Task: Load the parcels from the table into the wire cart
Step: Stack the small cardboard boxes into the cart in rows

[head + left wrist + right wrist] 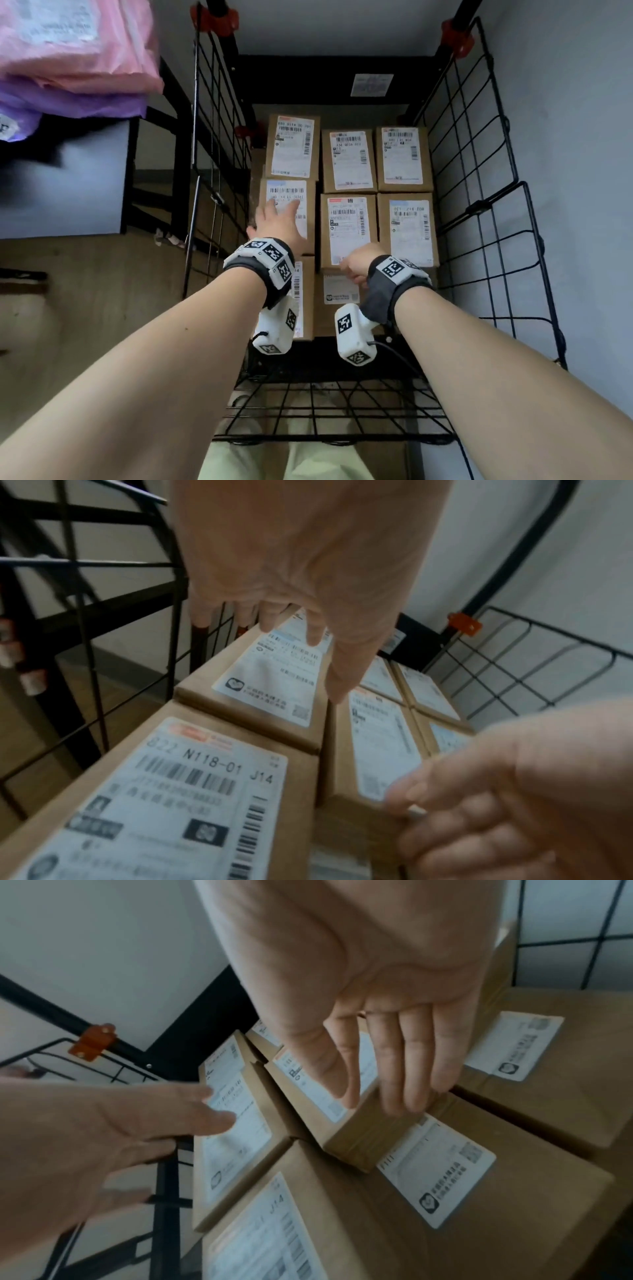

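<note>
The black wire cart (329, 438) holds several brown parcels with white labels, laid flat in rows. My left hand (277, 222) (301, 561) is open with spread fingers over the label of the middle-left parcel (287, 192) (267, 685); its fingertips (315, 639) are at the label. My right hand (356, 265) (377, 988) is bent down at the near end of the centre parcel (347, 226) (356, 1139). Its straight fingers (411, 1085) press on that end face and the thumb lies over the label. It grips nothing.
Pink (68, 51) and purple (68, 102) mailer bags lie on the table (61, 192) at upper left. Wire walls close the cart left (219, 137) and right (479, 171). A parcel marked 822 N118-01 J14 (171, 791) sits nearest on the left; a lower parcel (479, 1177) lies under my right hand.
</note>
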A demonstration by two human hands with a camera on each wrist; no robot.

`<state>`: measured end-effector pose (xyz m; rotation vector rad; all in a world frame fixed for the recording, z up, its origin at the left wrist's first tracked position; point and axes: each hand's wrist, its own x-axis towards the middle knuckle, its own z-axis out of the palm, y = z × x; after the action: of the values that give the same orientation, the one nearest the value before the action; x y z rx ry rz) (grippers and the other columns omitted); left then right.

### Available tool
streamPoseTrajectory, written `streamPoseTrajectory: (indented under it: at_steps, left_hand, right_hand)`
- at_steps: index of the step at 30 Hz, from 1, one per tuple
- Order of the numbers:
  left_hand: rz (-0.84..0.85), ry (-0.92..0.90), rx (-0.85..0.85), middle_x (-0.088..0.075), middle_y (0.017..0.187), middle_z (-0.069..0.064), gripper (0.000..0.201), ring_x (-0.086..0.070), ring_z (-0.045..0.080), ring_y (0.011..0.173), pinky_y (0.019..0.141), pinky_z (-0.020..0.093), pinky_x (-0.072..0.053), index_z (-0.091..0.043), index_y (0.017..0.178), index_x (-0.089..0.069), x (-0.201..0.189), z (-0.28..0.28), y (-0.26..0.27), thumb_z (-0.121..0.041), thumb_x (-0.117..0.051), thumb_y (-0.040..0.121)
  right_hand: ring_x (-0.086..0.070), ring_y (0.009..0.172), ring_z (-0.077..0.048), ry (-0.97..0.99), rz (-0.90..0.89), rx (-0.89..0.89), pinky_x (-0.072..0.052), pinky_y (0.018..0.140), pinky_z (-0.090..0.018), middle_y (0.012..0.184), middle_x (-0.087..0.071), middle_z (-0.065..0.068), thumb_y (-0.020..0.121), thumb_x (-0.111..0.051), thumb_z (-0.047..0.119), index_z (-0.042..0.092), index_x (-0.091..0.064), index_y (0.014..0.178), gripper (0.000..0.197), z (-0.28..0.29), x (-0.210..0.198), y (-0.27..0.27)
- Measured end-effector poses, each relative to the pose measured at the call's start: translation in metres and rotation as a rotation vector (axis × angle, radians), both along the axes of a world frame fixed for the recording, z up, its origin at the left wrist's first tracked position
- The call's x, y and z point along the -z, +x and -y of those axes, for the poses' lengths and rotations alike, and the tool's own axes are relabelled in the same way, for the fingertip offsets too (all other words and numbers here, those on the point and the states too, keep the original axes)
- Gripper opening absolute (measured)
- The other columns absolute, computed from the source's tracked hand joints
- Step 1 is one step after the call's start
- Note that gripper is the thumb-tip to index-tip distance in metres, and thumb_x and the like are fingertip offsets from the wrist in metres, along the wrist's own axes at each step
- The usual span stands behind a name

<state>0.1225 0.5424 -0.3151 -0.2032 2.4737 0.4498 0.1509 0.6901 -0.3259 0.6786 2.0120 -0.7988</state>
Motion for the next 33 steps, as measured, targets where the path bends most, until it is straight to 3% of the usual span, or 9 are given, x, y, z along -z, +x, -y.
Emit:
streamPoseTrajectory:
  at_steps: [2, 4, 8, 11, 13, 16, 23, 30, 33]
  left_hand:
    - [-0.034, -0.021, 0.12, 0.004, 0.16, 0.005, 0.092, 0.006, 0.026, 0.147, 0.116, 0.056, -0.01, -0.036, 0.15, -0.014, 0.007, -0.003, -0.005, -0.023, -0.071, 0.079]
    - [-0.035, -0.041, 0.228, 0.01, 0.16, 0.004, 0.101, 0.012, 0.027, 0.147, 0.115, 0.059, -0.007, -0.037, 0.15, -0.008, 0.012, -0.008, -0.009, -0.025, -0.075, 0.075]
    - [-0.022, -0.074, 0.427, 0.018, 0.158, 0.006, 0.119, 0.02, 0.029, 0.145, 0.112, 0.062, -0.002, -0.034, 0.151, 0.005, 0.024, -0.019, -0.012, -0.042, -0.08, 0.068]
    - [-0.004, -0.101, 0.472, 0.02, 0.158, 0.007, 0.124, 0.02, 0.03, 0.145, 0.113, 0.061, -0.003, -0.03, 0.152, 0.006, 0.033, -0.021, -0.011, -0.046, -0.081, 0.064]
    - [-0.005, -0.106, 0.475, 0.022, 0.157, 0.006, 0.127, 0.019, 0.03, 0.145, 0.114, 0.06, -0.004, -0.028, 0.152, 0.006, 0.037, -0.02, -0.01, -0.045, -0.083, 0.063]
    - [-0.027, -0.079, 0.461, 0.019, 0.158, 0.005, 0.131, 0.016, 0.028, 0.146, 0.115, 0.06, -0.007, -0.024, 0.152, 0.008, 0.039, -0.018, -0.012, -0.045, -0.084, 0.061]
    - [-0.037, -0.055, 0.461, 0.012, 0.159, 0.002, 0.126, 0.011, 0.023, 0.147, 0.116, 0.057, -0.011, -0.018, 0.152, 0.002, 0.038, -0.013, -0.015, -0.038, -0.084, 0.063]
    - [-0.071, -0.041, 0.408, 0.008, 0.16, 0.0, 0.113, 0.007, 0.022, 0.148, 0.116, 0.055, -0.013, -0.014, 0.152, 0.001, 0.04, -0.015, -0.014, -0.039, -0.076, 0.074]
    - [-0.076, -0.031, 0.409, 0.006, 0.16, 0.002, 0.112, 0.006, 0.021, 0.148, 0.116, 0.054, -0.01, -0.014, 0.152, 0.001, 0.038, -0.018, -0.013, -0.038, -0.076, 0.074]
  right_hand:
    - [-0.064, 0.08, -0.021, 0.142, -0.072, -0.112, -0.049, 0.059, -0.025, 0.088, -0.066, -0.005, 0.081, -0.064, 0.01, 0.01, -0.064, 0.082, 0.002, 0.002, -0.004, -0.006]
    - [-0.062, 0.094, -0.022, 0.221, -0.174, -0.14, -0.048, 0.071, -0.028, 0.103, -0.064, -0.006, 0.082, -0.067, 0.01, 0.012, -0.064, 0.102, 0.02, 0.001, -0.003, -0.009]
    - [-0.036, 0.127, -0.028, 0.316, -0.404, -0.351, -0.038, 0.101, -0.036, 0.139, -0.035, -0.008, 0.076, -0.073, 0.014, 0.029, -0.044, 0.132, 0.065, 0.003, 0.007, -0.008]
    - [-0.009, 0.144, -0.032, 0.317, -0.41, -0.548, -0.023, 0.115, -0.046, 0.156, -0.007, -0.012, 0.074, -0.075, 0.019, 0.036, -0.019, 0.148, 0.095, 0.007, 0.015, -0.004]
    - [0.003, 0.147, -0.032, 0.313, -0.398, -0.592, -0.016, 0.118, -0.05, 0.159, 0.006, -0.01, 0.076, -0.073, 0.017, 0.039, -0.006, 0.151, 0.103, 0.005, 0.019, -0.003]
    - [0.008, 0.148, -0.029, 0.306, -0.413, -0.576, -0.019, 0.117, -0.05, 0.16, 0.011, -0.007, 0.076, -0.073, 0.012, 0.04, -0.004, 0.15, 0.105, 0.002, 0.023, -0.007]
    - [0.006, 0.147, -0.03, 0.308, -0.447, -0.581, -0.016, 0.118, -0.048, 0.16, 0.008, -0.007, 0.076, -0.076, 0.021, 0.037, -0.007, 0.151, 0.103, 0.003, 0.027, -0.021]
    - [0.004, 0.148, -0.029, 0.3, -0.465, -0.587, -0.016, 0.118, -0.048, 0.16, 0.005, -0.006, 0.076, -0.074, 0.018, 0.037, -0.009, 0.151, 0.1, 0.0, 0.028, -0.031]
    - [0.004, 0.148, -0.028, 0.287, -0.445, -0.587, -0.011, 0.119, -0.049, 0.16, 0.003, -0.006, 0.071, -0.08, 0.029, 0.037, -0.006, 0.151, 0.109, -0.012, 0.022, -0.031]
